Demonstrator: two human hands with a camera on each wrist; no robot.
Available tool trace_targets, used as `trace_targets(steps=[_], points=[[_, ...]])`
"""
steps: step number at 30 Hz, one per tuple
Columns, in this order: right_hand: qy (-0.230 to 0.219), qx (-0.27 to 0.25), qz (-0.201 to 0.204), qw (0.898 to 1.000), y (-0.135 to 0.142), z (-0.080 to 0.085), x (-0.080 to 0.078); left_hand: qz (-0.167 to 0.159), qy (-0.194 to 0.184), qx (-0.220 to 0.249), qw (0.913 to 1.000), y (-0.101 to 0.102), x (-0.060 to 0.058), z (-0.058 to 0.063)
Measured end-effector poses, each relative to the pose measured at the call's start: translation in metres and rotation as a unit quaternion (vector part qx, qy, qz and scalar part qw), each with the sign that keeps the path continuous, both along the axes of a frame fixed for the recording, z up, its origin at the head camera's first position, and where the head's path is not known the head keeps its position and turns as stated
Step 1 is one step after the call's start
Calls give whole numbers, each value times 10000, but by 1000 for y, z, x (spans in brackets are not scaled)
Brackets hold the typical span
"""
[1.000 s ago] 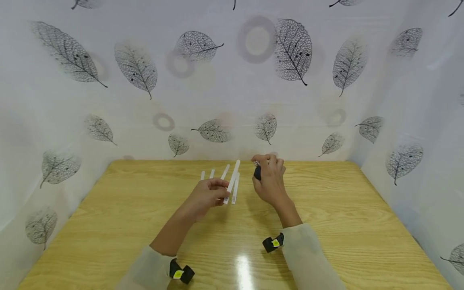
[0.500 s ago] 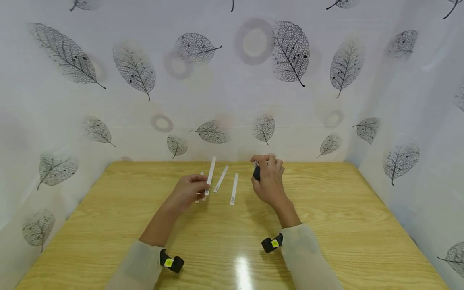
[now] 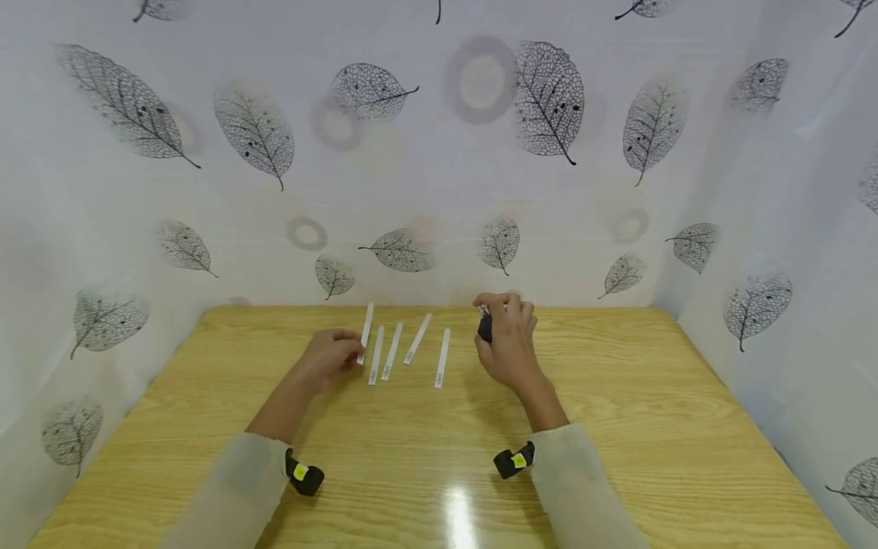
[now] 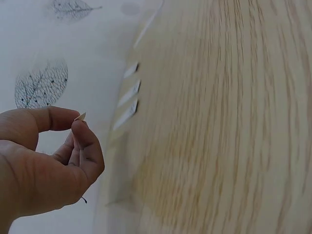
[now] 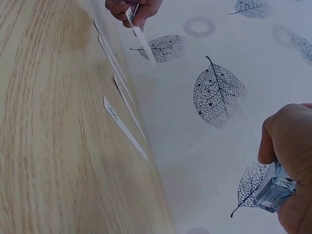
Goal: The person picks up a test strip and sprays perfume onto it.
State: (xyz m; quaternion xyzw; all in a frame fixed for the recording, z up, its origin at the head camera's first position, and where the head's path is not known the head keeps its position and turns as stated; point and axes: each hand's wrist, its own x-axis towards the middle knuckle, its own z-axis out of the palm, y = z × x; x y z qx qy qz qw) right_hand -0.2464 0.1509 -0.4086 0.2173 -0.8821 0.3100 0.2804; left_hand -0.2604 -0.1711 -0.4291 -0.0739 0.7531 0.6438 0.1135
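Observation:
Between thumb and index finger, my left hand (image 3: 331,357) pinches a narrow white paper test strip (image 3: 366,329) at the left end of a row of similar strips. In the left wrist view only the small tip of the pinched strip (image 4: 82,117) shows. Several other strips lie on the table with small print at their near ends, among them a slanted strip (image 3: 418,338) and the rightmost strip (image 3: 443,357). My right hand (image 3: 509,343) grips a small dark spray bottle (image 3: 485,329), index finger over its top. The right wrist view shows the bottle's clear bluish glass base (image 5: 274,194).
The wooden table (image 3: 604,396) meets a pale curtain (image 3: 425,175) with leaf prints along its back edge. The same cloth rises at both sides. A black wrist camera (image 3: 305,476) sits at the left cuff, another camera (image 3: 513,461) at the right.
My left hand has carried the strip leftward, from beside the rightmost strip to the far left of the row, uncovering the strips on the table. The right hand stays in place with the bottle.

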Motion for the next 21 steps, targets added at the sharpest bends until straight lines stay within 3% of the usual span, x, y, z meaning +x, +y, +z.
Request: trace_targets(steps=[3,8,21], points=[[29,-20,3,10000,0,0,0,-15,-10,-221,9998,-7,-5,-6],[38,-32,8,10000,1,0,-1,-21,-186,-198,9996,-15,-14,-13],[-183,-66,20,9998,2,1,0,-447,-573,-624,9954,-23,-27,-3]])
